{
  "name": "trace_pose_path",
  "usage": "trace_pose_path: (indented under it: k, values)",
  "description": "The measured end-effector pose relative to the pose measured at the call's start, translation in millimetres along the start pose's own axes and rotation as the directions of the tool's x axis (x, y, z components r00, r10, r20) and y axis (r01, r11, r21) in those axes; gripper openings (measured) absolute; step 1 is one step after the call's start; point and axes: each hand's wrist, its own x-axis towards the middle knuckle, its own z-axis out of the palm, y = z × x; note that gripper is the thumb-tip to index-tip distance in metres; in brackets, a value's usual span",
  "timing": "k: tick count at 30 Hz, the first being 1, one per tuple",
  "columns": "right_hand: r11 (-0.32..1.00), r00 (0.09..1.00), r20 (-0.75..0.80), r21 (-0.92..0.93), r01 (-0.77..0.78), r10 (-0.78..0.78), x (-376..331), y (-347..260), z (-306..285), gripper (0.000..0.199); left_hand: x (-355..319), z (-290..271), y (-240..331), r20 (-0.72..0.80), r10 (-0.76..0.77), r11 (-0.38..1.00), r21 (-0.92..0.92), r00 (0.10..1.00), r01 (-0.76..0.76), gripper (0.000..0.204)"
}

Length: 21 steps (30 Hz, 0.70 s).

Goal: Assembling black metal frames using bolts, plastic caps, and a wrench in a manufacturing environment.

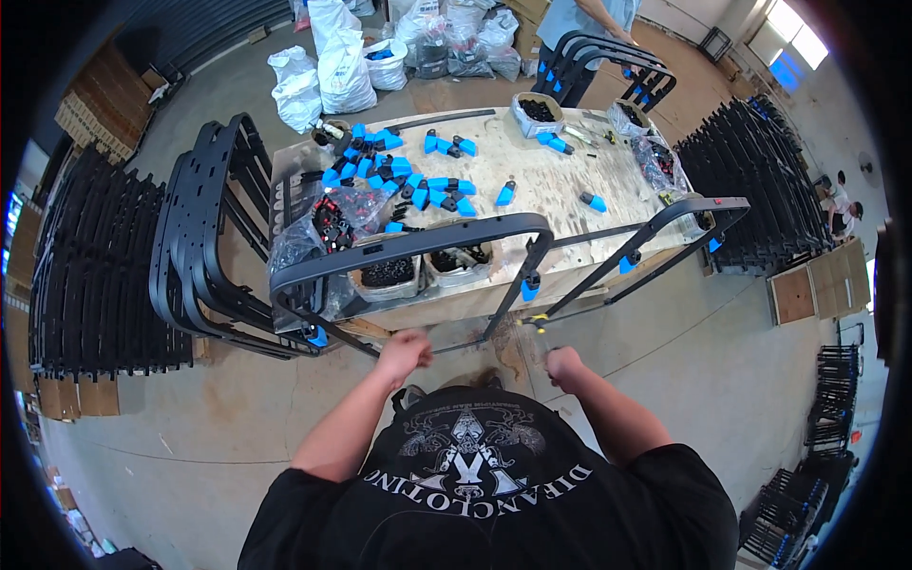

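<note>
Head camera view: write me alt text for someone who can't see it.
A person's right hand holds a yellow-and-black tool, and their left hand is near a black frame, in front of a wooden worktable. Blue-and-black pieces and tubs of small black parts sit on the table, and another person stands beyond it.

passage: between near frame (418, 244), right frame (703, 205) — block: table (560, 180) behind

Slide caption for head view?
Right hand holds a yellow-headed tool, left hand near black frame, blue parts on worktable.
</note>
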Motion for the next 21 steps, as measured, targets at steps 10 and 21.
trace_pose_path:
  k: [10, 21]
  values:
    - [0.825, 0.988, -0.129, 0.547, 0.143, -0.086, -22.8, -246.7, 17.0, 0.034, -82.8, -175.4, -81.5, -0.339, -0.211, 0.977, -0.102, 0.917, 0.187, 0.016]
    - [0.976, 0.741, -0.662, 0.066, 0.208, -0.114, -19.2, -134.7, 17.7, 0.049, -49.4, -181.5, 10.0, -0.491, 0.626, 0.723, 0.656, 0.606, -0.215, 0.044]
